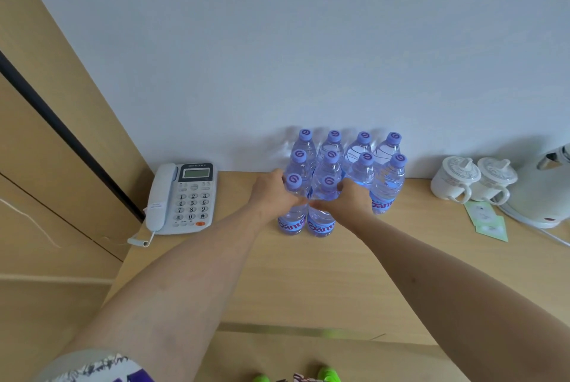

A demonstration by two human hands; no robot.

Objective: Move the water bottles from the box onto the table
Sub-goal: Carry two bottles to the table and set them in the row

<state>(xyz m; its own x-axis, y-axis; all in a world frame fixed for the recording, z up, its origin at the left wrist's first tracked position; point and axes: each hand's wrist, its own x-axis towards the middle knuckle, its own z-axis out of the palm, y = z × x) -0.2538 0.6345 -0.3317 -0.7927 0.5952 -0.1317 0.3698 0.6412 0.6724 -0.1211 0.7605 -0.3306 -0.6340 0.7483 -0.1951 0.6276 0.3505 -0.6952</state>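
Wood-grain desk [308, 273] against a plain white wall [308, 42], tan panel on the left. White phone [182, 199] sits near the desk's left end. Ten clear plastic water bottles [387, 184] with purple caps stand upright in rows at the wall. My left hand [273, 193] grips the front-left bottle [293, 221], my right hand [351, 199] grips the front-right bottle [320, 224]; my fingers hide their middles, labels only partly readable. Two lidded white cups [456, 181] farther right, green sachets [487, 221] just before them. White kettle [543, 193] is cut off by the right edge. Box not visible.
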